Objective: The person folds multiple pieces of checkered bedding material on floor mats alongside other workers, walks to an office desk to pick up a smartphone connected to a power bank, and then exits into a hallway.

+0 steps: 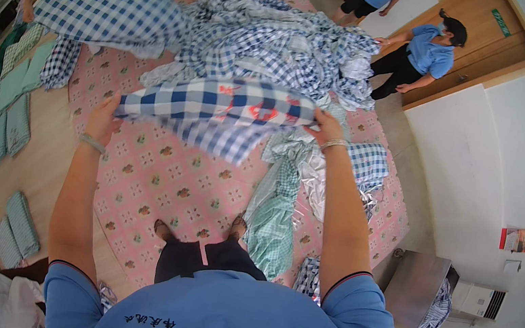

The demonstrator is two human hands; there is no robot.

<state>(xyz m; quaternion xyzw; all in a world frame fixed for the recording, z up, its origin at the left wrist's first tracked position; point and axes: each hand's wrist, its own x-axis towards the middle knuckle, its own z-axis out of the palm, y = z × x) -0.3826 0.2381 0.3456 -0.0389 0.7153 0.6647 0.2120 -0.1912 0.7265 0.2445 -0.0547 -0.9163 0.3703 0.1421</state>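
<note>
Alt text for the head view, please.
A person's left hand and right hand hold up a blue-and-white checked cloth over a pink floor covering. Beyond lies a heap of checked fabric, with co-workers nearby.

checked sheet point(207, 103): cloth w/ matt surf.; door point(479, 54): wood w/ smooth surf.

Possible to pass over pink floor sheet point(160, 179), below the held checked cloth point(197, 100); blocked ahead by big cloth heap point(274, 46), at right by green cloth point(273, 224).
</note>
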